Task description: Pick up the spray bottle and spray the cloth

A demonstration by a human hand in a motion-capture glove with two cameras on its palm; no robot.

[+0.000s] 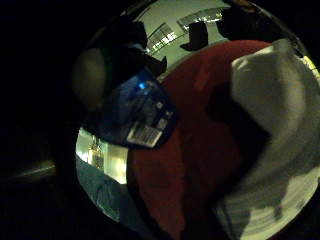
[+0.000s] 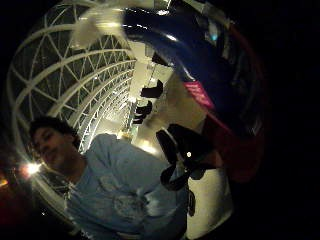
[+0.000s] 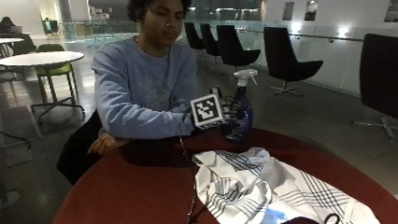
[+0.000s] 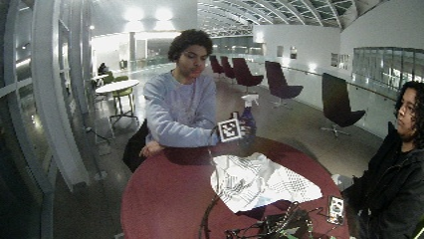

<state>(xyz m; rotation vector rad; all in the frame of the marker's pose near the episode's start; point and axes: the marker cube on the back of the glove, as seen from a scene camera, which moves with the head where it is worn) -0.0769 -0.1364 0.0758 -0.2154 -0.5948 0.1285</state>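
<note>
My right hand [image 3: 229, 122] curls round the upright spray bottle [image 3: 240, 108] (white nozzle on top, pointing away from me), above the striped cloth [image 3: 261, 186].

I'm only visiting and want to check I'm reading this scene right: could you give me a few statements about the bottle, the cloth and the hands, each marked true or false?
1. The gloved right hand grips the blue spray bottle with a white trigger head. True.
2. The bottle lies on its side. False: it is upright.
3. The white cloth with dark stripes lies crumpled on the round red table. True.
4. The bare hand holds the cloth. False: it rests at the table's edge, apart from the cloth.
</note>
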